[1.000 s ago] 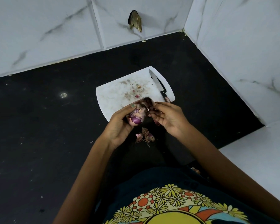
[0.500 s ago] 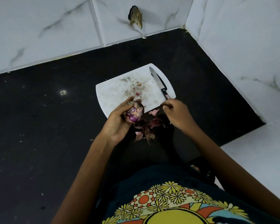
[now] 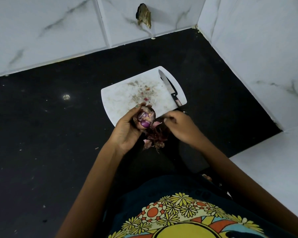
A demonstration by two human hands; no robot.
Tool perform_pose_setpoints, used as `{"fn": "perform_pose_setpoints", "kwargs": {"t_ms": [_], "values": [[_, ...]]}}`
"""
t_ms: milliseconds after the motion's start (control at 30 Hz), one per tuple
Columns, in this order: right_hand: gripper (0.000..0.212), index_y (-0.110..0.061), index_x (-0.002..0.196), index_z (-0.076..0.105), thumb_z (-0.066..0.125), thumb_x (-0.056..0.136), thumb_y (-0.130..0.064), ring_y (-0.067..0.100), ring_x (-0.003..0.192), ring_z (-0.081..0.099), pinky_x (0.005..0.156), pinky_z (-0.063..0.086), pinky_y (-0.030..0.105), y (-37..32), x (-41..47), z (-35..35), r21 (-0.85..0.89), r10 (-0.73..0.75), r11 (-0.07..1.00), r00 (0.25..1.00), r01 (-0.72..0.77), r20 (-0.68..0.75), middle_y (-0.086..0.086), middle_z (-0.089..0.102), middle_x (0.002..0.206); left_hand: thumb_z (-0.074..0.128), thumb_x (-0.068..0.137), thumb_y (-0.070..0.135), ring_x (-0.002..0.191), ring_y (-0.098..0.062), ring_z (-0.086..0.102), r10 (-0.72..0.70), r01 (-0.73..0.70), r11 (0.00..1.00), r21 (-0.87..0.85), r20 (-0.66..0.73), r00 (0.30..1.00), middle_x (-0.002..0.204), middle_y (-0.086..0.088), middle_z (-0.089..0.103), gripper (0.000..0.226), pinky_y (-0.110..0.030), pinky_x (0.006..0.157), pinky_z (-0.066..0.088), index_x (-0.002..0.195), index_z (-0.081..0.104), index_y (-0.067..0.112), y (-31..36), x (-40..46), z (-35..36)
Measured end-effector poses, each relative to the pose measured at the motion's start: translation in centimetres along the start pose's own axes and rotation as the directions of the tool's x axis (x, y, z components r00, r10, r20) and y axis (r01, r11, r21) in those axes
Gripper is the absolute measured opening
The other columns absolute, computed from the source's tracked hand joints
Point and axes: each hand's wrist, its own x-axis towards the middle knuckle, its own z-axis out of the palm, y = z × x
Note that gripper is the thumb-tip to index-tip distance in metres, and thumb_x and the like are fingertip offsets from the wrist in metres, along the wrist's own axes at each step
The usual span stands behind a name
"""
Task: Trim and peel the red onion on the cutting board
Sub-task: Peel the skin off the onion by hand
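The red onion [image 3: 145,118] sits in the head view cupped in the left hand [image 3: 127,127], raised just over the near corner of the cutting board [image 3: 124,98] rather than resting on it, probably so the fingers can turn it freely while skin comes away. The left fingers and thumb curl closed around its far and left sides, leaving the side facing the camera bare, where glossy purple flesh shows among patches of dull skin; so peeling looks partly done, by my reading. The right hand [image 3: 179,126] hovers just beside the onion, loosely curled with fingertips drawn together; whether it pinches a scrap of skin I cannot tell, as the fingertips are blurred. Below and between the hands lies a heap of peelings [image 3: 156,137] on the dark countertop [image 3: 50,134], apparently dropped off the board to keep the cutting surface free. The knife [image 3: 169,88] lies along the board's right edge, its tip pointing away and its handle toward the person's right hand, well apart from both hands, which suggests the trimming cuts are finished or paused while the skin is pulled by hand. Small bits and smears mark the middle of the board.
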Motion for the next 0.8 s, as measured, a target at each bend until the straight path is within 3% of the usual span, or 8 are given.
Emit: {"fn": "perform_pose_setpoints", "kwargs": {"t_ms": [67,133,200,267,367,500,633,800], "values": [[0.021,-0.011,0.110,0.064,0.051,0.096,-0.018,0.014,0.091,0.062,0.081,0.051,0.026,-1.6,-0.4,-1.3,0.248,-0.004,0.969,1.000,0.008,-0.015,0.005,0.066,0.102,0.047,0.096,0.022,0.097,-0.020,0.064,0.005,-0.006,1.000,0.025,0.014,1.000,0.111,-0.011,0.066,0.028,-0.028,0.074,0.058,0.114,0.061,0.005,0.0,0.0,0.1],[0.022,-0.011,0.113,0.061,0.056,0.094,-0.021,0.016,0.086,0.066,0.076,0.057,0.030,-2.7,-0.8,-2.0,0.473,0.010,0.880,0.996,-0.048,0.083,0.008,0.065,0.104,0.045,0.096,0.026,0.103,-0.021,0.062,0.016,-0.018,0.997,0.079,0.028,0.999,0.115,-0.012,0.066,0.035,-0.029,0.088,0.053,0.120,0.060,0.005,0.1,-0.1,0.3],[0.026,-0.009,0.115,0.059,0.060,0.091,-0.018,0.021,0.086,0.068,0.073,0.060,0.034,-3.0,-0.9,-1.9,0.592,0.014,0.799,0.987,-0.108,0.162,0.010,0.065,0.109,0.046,0.094,0.028,0.110,-0.023,0.059,0.025,-0.032,0.992,0.122,0.057,0.998,0.122,-0.014,0.063,0.041,-0.032,0.096,0.048,0.127,0.057,0.004,0.0,-0.2,0.6],[0.027,-0.009,0.115,0.059,0.064,0.088,-0.011,0.023,0.090,0.069,0.071,0.060,0.034,-3.1,-0.8,-1.7,0.646,0.005,0.758,0.991,-0.093,0.136,0.010,0.063,0.113,0.047,0.091,0.026,0.112,-0.023,0.058,0.037,-0.053,0.989,0.139,0.114,0.993,0.124,-0.014,0.062,0.044,-0.034,0.096,0.049,0.128,0.056,0.004,0.1,-0.4,0.9],[0.033,-0.006,0.116,0.060,0.067,0.084,-0.004,0.027,0.091,0.070,0.073,0.060,0.035,-2.9,-0.9,-1.6,0.659,-0.026,0.752,0.999,-0.001,0.031,0.012,0.061,0.115,0.043,0.093,0.021,0.101,-0.018,0.065,0.058,-0.088,0.982,0.166,0.180,0.982,0.111,-0.008,0.069,0.034,-0.030,0.086,0.055,0.119,0.060,0.008,0.3,-0.8,1.2],[0.035,-0.007,0.114,0.059,0.069,0.081,-0.001,0.026,0.084,0.071,0.071,0.060,0.036,-3.0,-1.1,-1.1,0.671,-0.072,0.731,0.992,0.122,-0.102,0.008,0.062,0.113,0.046,0.097,0.022,0.097,-0.016,0.063,0.080,-0.106,0.967,0.231,0.118,0.990,0.110,-0.006,0.066,0.024,-0.029,0.083,0.055,0.108,0.064,0.011,0.1,-0.9,1.0],[0.032,-0.009,0.111,0.058,0.071,0.081,-0.005,0.025,0.080,0.071,0.071,0.060,0.038,-2.9,-1.1,-1.2,0.597,-0.091,0.787,0.987,0.154,-0.135,0.005,0.063,0.108,0.052,0.094,0.021,0.095,-0.018,0.068,0.084,-0.106,0.960,0.258,0.094,0.992,0.110,-0.008,0.067,0.033,-0.031,0.080,0.058,0.122,0.058,0.004,-0.1,-0.9,1.0],[0.022,-0.012,0.101,0.066,0.073,0.081,-0.018,0.009,0.080,0.069,0.071,0.058,0.024,-2.9,-0.9,-2.2,0.396,-0.132,0.898,0.977,0.190,-0.169,-0.002,0.071,0.092,0.051,0.094,0.014,0.094,-0.018,0.069,0.087,-0.113,0.959,0.261,0.107,0.990,0.109,-0.008,0.067,0.034,-0.036,0.083,0.058,0.126,0.055,0.002,-0.1,-1.0,0.8]]}}
